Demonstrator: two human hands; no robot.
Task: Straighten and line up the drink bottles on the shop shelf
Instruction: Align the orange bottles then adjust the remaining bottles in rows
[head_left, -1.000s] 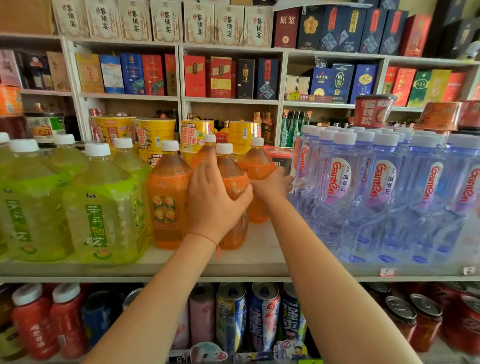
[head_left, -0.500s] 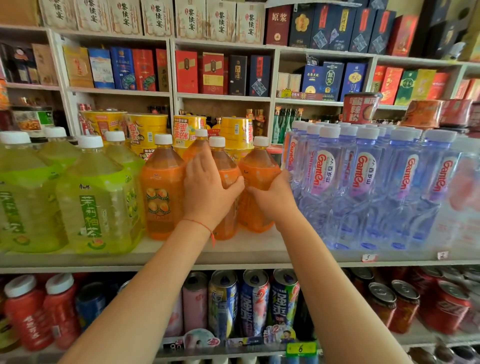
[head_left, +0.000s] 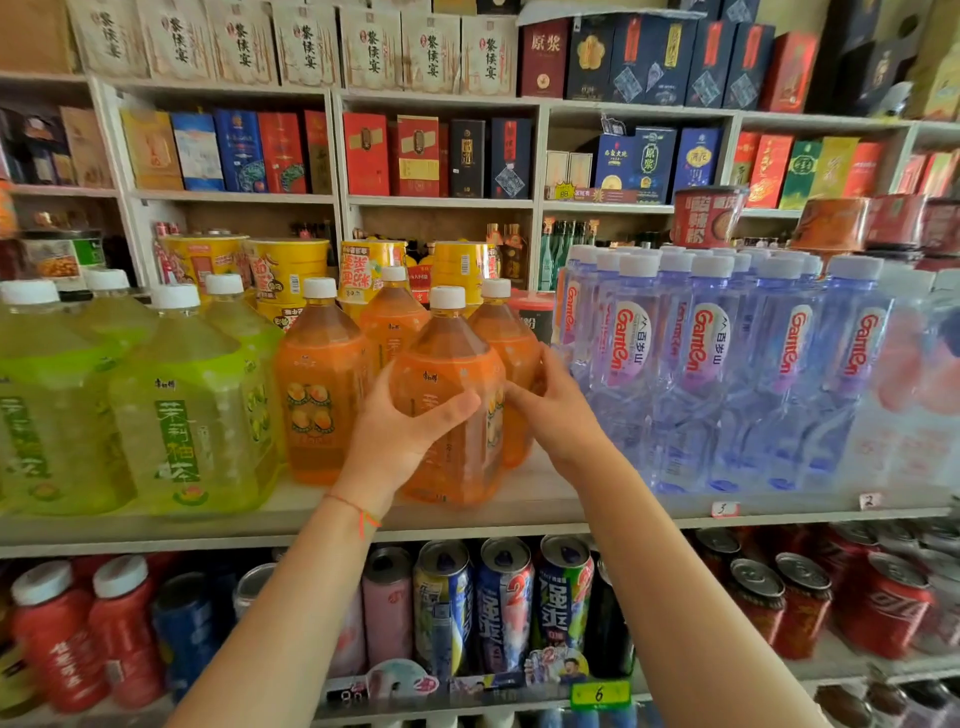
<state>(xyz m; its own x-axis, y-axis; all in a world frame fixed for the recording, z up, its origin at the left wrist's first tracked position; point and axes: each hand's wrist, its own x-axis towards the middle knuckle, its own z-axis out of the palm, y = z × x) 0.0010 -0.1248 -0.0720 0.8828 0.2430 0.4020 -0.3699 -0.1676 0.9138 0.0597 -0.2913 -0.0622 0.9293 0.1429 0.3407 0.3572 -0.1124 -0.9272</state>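
Several big orange drink bottles with white caps stand mid-shelf. The front one (head_left: 451, 364) is near the shelf edge (head_left: 519, 512), and my left hand (head_left: 402, 431) wraps its left side with the thumb across the label. My right hand (head_left: 553, 410) presses its right side, fingertips on the label, partly against the orange bottle behind (head_left: 511, 338). Another orange bottle (head_left: 319, 384) stands to the left, its label facing out. A further one (head_left: 393, 317) stands at the back.
Large green tea bottles (head_left: 182, 405) fill the shelf's left part. Rows of clear water bottles (head_left: 701, 364) crowd the right, close to my right hand. Yellow noodle cups (head_left: 283, 270) stand behind. Cans (head_left: 498, 608) and red bottles (head_left: 57, 634) fill the shelf below.
The front orange bottle has come forward toward the shelf edge between both hands. My left hand has slid lower on its side and my right hand has come round onto it.
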